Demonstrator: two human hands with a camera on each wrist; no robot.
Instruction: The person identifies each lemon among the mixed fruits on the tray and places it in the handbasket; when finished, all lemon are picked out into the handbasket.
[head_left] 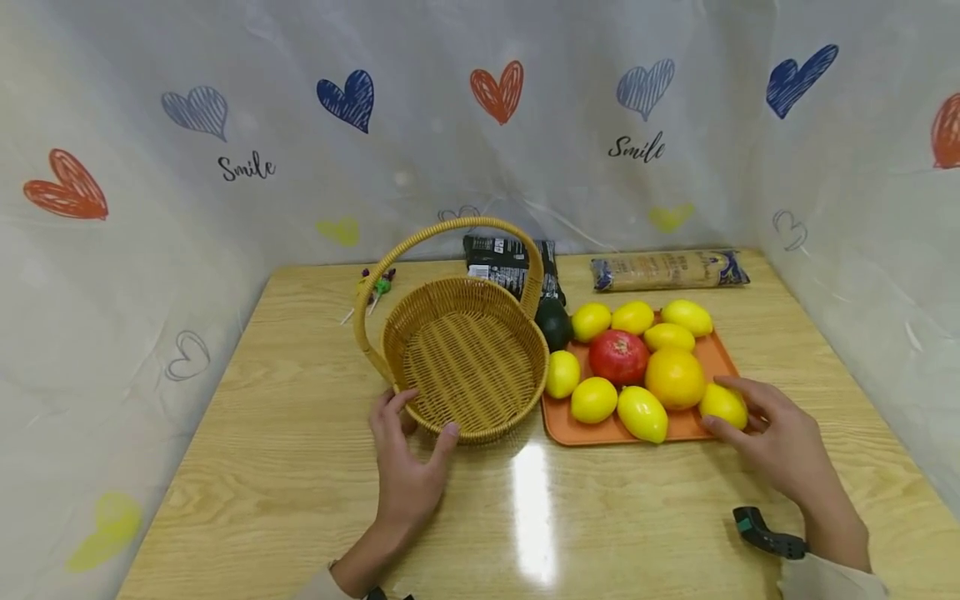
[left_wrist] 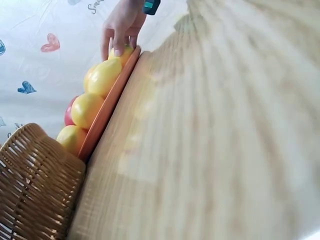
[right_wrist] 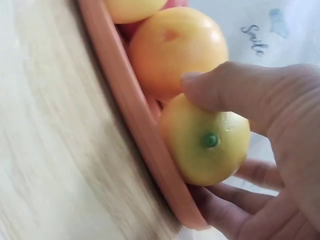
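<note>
A woven basket with a tall handle stands empty on the wooden table. My left hand rests against its near wall, thumb and fingers spread along the rim. To the right, an orange tray carries several lemons, an orange and a red pomegranate. My right hand grips the lemon at the tray's near right corner. In the right wrist view the thumb presses that lemon from above and the fingers curl beneath it, by the tray rim.
A dark avocado lies between basket and tray. Behind are a black packet, a long wrapped packet and small lollipops. Heart-printed curtain closes in three sides. Bare tabletop lies near me.
</note>
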